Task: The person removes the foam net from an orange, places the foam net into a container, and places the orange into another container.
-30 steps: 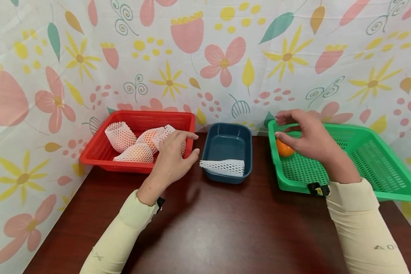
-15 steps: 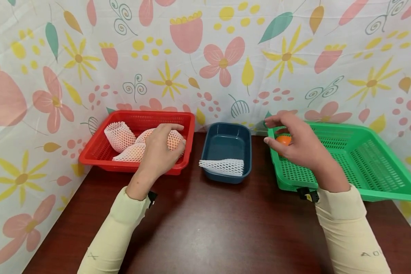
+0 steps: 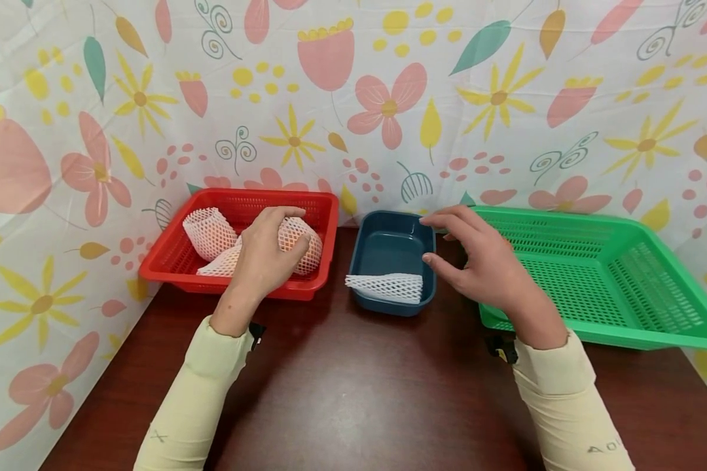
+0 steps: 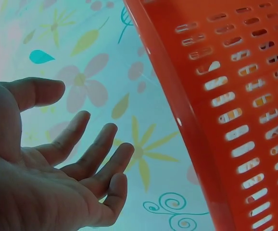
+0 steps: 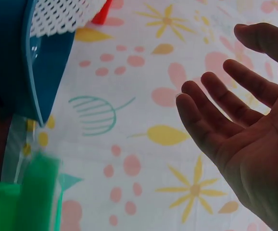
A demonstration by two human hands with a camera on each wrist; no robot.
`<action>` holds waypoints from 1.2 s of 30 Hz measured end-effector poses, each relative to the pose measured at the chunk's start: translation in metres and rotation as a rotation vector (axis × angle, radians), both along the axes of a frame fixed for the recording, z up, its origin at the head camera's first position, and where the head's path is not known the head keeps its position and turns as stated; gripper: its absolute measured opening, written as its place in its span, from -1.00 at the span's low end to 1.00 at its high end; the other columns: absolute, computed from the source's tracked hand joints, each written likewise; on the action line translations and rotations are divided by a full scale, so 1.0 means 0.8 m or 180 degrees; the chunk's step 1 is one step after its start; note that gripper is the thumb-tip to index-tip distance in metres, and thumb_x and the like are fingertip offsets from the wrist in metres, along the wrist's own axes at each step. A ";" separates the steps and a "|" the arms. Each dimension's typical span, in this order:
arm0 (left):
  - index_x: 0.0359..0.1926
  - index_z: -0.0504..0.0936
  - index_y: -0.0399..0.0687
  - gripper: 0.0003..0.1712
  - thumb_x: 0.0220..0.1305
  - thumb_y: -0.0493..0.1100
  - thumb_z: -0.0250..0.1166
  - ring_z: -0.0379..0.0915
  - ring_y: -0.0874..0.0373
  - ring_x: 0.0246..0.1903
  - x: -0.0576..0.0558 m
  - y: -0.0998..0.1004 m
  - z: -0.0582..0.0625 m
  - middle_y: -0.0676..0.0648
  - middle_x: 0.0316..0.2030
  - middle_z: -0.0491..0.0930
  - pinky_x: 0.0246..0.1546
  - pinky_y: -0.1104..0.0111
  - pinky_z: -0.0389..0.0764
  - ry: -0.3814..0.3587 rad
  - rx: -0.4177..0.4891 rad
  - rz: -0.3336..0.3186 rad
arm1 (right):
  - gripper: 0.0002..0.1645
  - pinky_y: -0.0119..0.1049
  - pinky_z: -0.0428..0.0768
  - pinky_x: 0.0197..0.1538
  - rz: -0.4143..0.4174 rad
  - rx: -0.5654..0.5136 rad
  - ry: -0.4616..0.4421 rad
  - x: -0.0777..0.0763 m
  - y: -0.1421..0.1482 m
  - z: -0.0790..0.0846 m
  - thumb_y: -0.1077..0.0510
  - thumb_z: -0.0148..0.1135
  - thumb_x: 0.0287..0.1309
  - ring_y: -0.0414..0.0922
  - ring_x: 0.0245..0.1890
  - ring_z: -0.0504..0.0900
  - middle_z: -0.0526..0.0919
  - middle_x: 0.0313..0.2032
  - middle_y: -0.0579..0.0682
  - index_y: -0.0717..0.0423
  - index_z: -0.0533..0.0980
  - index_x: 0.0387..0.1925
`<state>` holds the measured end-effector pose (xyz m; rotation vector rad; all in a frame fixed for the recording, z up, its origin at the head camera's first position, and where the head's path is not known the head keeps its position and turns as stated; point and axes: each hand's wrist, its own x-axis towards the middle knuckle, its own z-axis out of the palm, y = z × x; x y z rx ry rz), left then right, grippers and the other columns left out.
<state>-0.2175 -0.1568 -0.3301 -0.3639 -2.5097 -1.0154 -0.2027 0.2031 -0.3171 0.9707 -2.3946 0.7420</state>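
Note:
My left hand (image 3: 264, 252) hovers over the front of the red basket (image 3: 315, 288), holding nothing, its fingers loosely bent. Around it in that basket lie several fruits in white foam nets, among them a netted fruit (image 3: 302, 248) by the thumb and another (image 3: 209, 234) at the left; part of the group is hidden behind the hand. My right hand (image 3: 486, 258), with nothing in it and fingers spread, is between the blue tray (image 3: 358, 252) and the green basket (image 3: 677, 343), its fingertips near the tray's right rim. A white foam net (image 3: 389, 288) lies across the tray's front end.
The brown table (image 3: 353, 392) carries all three containers against a flower-print cloth (image 3: 383, 163). In the left wrist view, the slotted wall of the red basket (image 4: 196, 120) stands right of the hand. The right wrist view shows the blue tray (image 5: 28, 72) at upper left.
My right hand has moved left from above the green basket toward the blue tray, now almost covering the orange fruit. My left hand has moved left over the red basket.

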 end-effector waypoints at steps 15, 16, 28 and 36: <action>0.31 0.60 -0.04 -0.48 0.35 -0.10 0.37 0.39 -0.09 0.35 -0.010 -0.005 -0.005 -0.14 0.27 0.55 0.35 -0.25 0.19 -0.0157 -0.0124 0.0129 | -0.42 -0.13 0.64 0.14 0.0429 -0.0045 0.0032 0.009 -0.049 -0.015 0.21 0.55 0.20 -0.06 0.21 0.55 0.56 0.21 0.04 0.11 0.59 0.24; 0.31 0.59 -0.05 -0.48 0.36 -0.10 0.37 0.39 -0.09 0.36 -0.011 -0.006 -0.006 -0.15 0.28 0.55 0.35 -0.25 0.18 -0.0174 -0.0129 0.0128 | -0.42 -0.12 0.64 0.15 0.0459 -0.0046 0.0035 0.009 -0.053 -0.015 0.21 0.55 0.20 -0.06 0.21 0.55 0.56 0.21 0.04 0.11 0.59 0.24; 0.31 0.59 -0.06 -0.46 0.33 -0.10 0.40 0.39 -0.09 0.35 -0.014 -0.010 -0.006 -0.15 0.28 0.55 0.36 -0.28 0.18 -0.0225 -0.0126 0.0095 | -0.44 -0.17 0.62 0.24 0.0598 0.0180 -0.0071 0.004 -0.097 -0.026 0.15 0.51 0.24 -0.12 0.22 0.49 0.55 0.21 -0.03 0.06 0.58 0.25; 0.32 0.59 -0.06 -0.43 0.30 -0.10 0.43 0.40 -0.09 0.34 -0.015 -0.010 -0.006 -0.14 0.28 0.56 0.37 -0.27 0.22 -0.0311 -0.0272 0.0037 | -0.47 -0.19 0.57 0.30 0.0691 0.0256 -0.0229 0.002 -0.121 -0.042 0.06 0.43 0.34 -0.15 0.24 0.48 0.55 0.24 -0.06 0.02 0.57 0.29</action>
